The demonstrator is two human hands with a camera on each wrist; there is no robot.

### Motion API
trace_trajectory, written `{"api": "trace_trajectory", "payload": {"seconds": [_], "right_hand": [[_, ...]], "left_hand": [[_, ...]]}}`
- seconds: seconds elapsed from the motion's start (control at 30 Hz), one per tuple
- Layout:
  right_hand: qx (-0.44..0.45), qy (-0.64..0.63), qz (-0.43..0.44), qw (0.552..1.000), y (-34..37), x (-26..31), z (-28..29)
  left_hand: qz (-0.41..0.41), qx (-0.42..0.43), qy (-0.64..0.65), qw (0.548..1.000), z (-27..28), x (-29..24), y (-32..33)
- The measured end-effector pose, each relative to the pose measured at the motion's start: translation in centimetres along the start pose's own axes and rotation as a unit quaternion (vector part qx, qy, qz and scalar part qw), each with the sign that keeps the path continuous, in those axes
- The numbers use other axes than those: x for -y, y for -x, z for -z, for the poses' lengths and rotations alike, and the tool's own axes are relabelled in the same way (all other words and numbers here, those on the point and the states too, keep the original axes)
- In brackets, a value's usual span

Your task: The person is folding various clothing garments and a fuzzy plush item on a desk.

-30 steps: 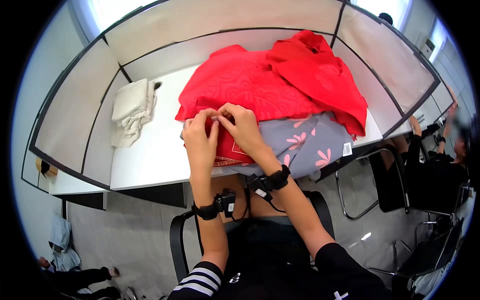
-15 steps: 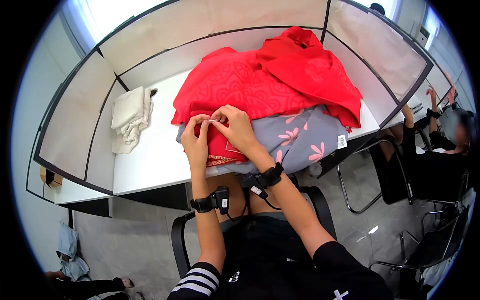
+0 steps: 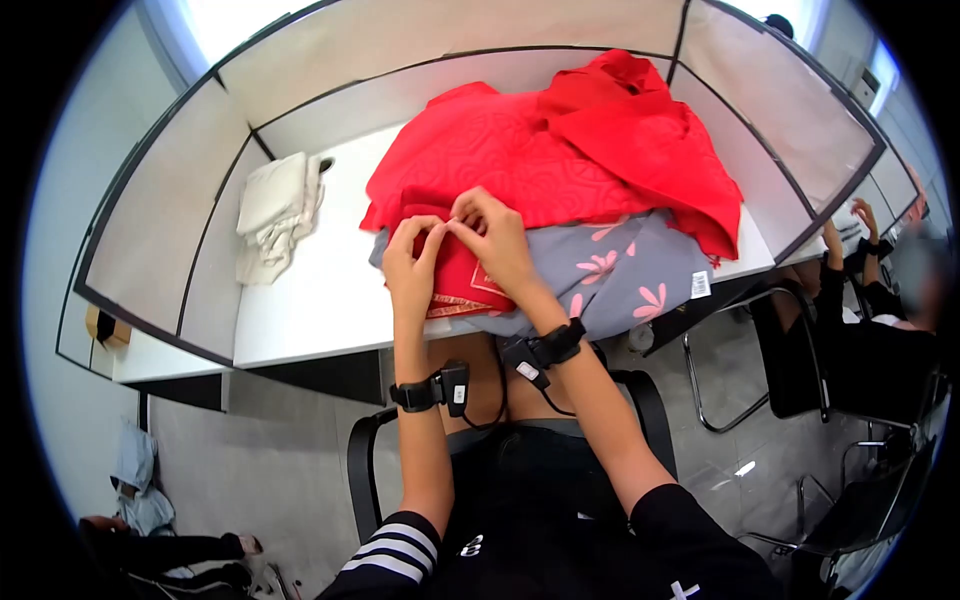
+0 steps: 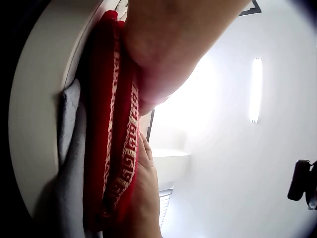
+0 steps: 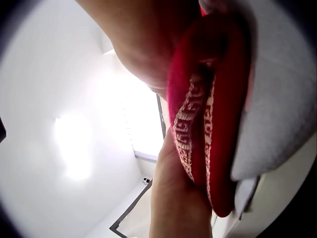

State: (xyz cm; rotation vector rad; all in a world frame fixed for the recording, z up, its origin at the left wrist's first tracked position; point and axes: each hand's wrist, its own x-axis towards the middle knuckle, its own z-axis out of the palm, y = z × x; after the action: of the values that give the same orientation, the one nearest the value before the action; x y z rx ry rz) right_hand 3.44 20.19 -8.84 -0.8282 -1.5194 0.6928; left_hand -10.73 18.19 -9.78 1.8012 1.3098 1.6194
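A folded dark red towel [image 3: 465, 295] with a gold key-pattern border lies at the front of the desk. Over it, my left hand [image 3: 410, 265] and right hand [image 3: 498, 248] meet at the fingertips, thumbs and index fingers bent together in a pinch. A tiny whitish thing shows at their meeting point; its kind I cannot tell. In the left wrist view the towel's layered edge [image 4: 111, 129] stands beside the hands, which hide their own fingertips. Beneath the towel spreads a grey cloth [image 3: 560, 262] with pink flowers, and behind it a large bright red cloth [image 3: 490, 140].
Folded cream cloths [image 3: 275, 205] lie at the left of the white desk [image 3: 335, 270]. Low partitions [image 3: 450, 35] enclose the desk's back and sides. A white tag [image 3: 700, 285] hangs from the grey cloth. Another person [image 3: 870, 330] sits at the right.
The hands stay fingertip to fingertip over the towel, shifting slightly. The whitish thing between them showed more plainly half a second ago. The head view has swayed a little; the cloths lie as before.
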Motion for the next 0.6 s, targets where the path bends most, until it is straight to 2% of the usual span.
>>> {"api": "trace_trajectory", "payload": {"seconds": [0.07,0.13,0.23,0.3,0.43,0.5,0.6], "right_hand": [[-0.013,-0.006,-0.002,1.0,-0.02,0.15,-0.11],[-0.002,0.044,0.025,0.999,-0.11,-0.04,0.1],[0.012,0.053,0.035,0.998,-0.06,-0.35,-0.05],[0.018,0.076,0.079,0.994,-0.16,-0.19,0.0],[0.034,0.081,0.065,0.994,-0.09,0.21,0.11],[0.048,0.08,0.027,0.995,-0.08,0.16,0.23],[0.044,0.073,0.043,0.995,0.05,0.41,0.25]], "left_hand": [[0.005,-0.01,0.057,0.998,-0.14,0.24,-0.07],[0.011,-0.009,0.062,0.998,-0.05,0.35,-0.05],[0.033,-0.013,0.079,0.996,0.0,0.37,-0.08],[0.027,-0.018,0.081,0.996,-0.12,0.47,-0.17],[0.012,-0.031,0.086,0.996,-0.29,0.75,0.01],[0.013,-0.038,0.083,0.996,-0.48,0.4,0.22],[0.016,-0.063,0.061,0.996,-0.73,0.02,0.4]]}}
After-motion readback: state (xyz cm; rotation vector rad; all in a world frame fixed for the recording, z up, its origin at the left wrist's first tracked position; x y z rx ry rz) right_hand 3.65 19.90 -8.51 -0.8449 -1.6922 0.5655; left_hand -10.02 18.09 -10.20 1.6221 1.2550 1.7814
